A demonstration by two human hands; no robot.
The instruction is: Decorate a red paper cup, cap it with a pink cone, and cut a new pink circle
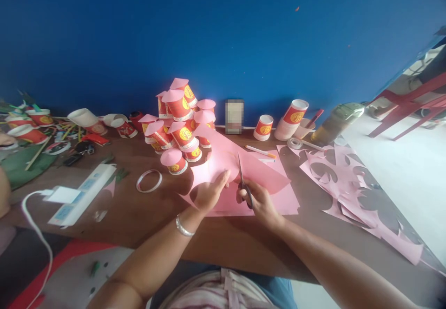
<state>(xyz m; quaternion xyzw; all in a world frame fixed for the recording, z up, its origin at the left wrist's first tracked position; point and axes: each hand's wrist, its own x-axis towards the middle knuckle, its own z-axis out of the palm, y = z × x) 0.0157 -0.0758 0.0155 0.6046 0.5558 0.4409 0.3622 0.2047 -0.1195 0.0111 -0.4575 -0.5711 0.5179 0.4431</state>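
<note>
My left hand (212, 190) pinches a sheet of pink paper (259, 168), thumb on top and fingers mostly hidden beneath. The sheet is raised off the table and has curved cut-outs along its left side. In my right hand (261, 202) is a pair of dark-handled scissors (241, 172), blades pointing away from me and lying against the pink paper. How far the blades are apart I cannot tell. Under both hands lie more flat pink sheets (285, 202). Beyond my left hand stand several stacked red paper cups (183, 136) with pink cone tops.
Pink paper scraps (348, 197) spread along the right. A roll of tape (294, 143), an orange-ended marker (261, 152) and a bottle (336, 123) sit toward the back. On the left are a white power strip (83, 195), a ring-shaped roll (149, 180) and cluttered cups (29, 132).
</note>
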